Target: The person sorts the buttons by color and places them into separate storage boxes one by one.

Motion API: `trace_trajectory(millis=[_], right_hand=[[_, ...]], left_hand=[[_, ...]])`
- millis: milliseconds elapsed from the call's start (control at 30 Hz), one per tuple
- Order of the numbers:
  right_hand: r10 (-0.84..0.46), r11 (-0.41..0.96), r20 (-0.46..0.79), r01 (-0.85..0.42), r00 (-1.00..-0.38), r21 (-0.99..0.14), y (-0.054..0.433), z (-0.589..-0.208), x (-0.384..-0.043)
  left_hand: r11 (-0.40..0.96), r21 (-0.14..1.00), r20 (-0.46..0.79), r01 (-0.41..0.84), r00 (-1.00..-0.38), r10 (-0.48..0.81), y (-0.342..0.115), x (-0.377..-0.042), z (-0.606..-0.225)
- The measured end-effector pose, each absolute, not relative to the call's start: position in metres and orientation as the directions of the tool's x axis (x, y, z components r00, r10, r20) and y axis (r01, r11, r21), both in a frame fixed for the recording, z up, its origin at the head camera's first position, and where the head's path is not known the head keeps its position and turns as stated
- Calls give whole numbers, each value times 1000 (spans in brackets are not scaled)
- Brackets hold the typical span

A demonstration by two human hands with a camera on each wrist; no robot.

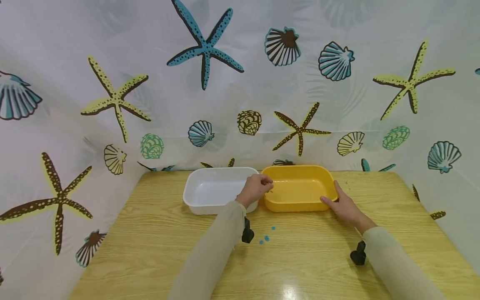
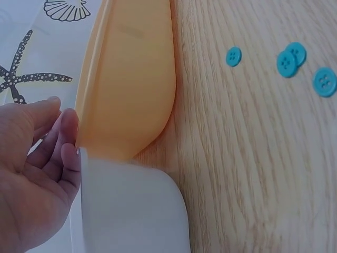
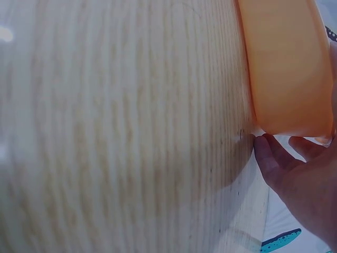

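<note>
A yellow plastic tub [image 1: 296, 207] and a white tub [image 1: 202, 209] stand side by side at the back of the table. My left hand [image 1: 255, 188] is where the two rims meet, fingers bent toward the thumb over the yellow tub's left edge. In the left wrist view its fingertips [image 2: 69, 118] are beside the rims; I cannot tell whether anything is between them. My right hand [image 1: 346, 207] holds the yellow tub at its front right corner, thumb at the rim and fingers against the outer end wall, seen low in the right wrist view.
Several turquoise buttons [image 2: 287, 63] lie on the wooden table [image 1: 307, 254] in front of the tubs, two of them overlapping. A white curtain [image 1: 240, 96] printed with starfish and shells closes off the back and both sides.
</note>
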State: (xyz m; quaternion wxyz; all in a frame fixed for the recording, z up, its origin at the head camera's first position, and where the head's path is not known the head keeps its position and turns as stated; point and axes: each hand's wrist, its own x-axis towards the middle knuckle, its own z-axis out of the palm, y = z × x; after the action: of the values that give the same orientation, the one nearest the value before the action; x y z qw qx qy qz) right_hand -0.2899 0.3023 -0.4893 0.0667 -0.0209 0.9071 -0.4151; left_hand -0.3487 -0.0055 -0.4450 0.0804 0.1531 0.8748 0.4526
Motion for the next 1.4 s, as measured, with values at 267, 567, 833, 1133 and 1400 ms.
trace_trajectory(millis=[267, 567, 833, 1133, 1400], right_hand=[[-95, 648, -102, 17, -990, -761, 302, -489, -290], [-103, 652, -106, 13, -989, -758, 302, -492, -290], [-93, 655, -112, 24, -989, -755, 301, -491, -291], [-100, 652, -107, 16, -989, -758, 300, -490, -290], [-103, 642, -103, 13, -989, -767, 300, -492, -290]], left_hand=[[553, 795, 14, 251, -918, 396, -13, -343, -439], [580, 747, -25, 325, -858, 514, -34, -321, -434], [573, 703, -67, 421, -763, 643, -52, -299, -439], [618, 565, -143, 546, -673, 725, -55, -283, -465], [677, 531, -189, 510, -707, 682, -53, -269, -482]])
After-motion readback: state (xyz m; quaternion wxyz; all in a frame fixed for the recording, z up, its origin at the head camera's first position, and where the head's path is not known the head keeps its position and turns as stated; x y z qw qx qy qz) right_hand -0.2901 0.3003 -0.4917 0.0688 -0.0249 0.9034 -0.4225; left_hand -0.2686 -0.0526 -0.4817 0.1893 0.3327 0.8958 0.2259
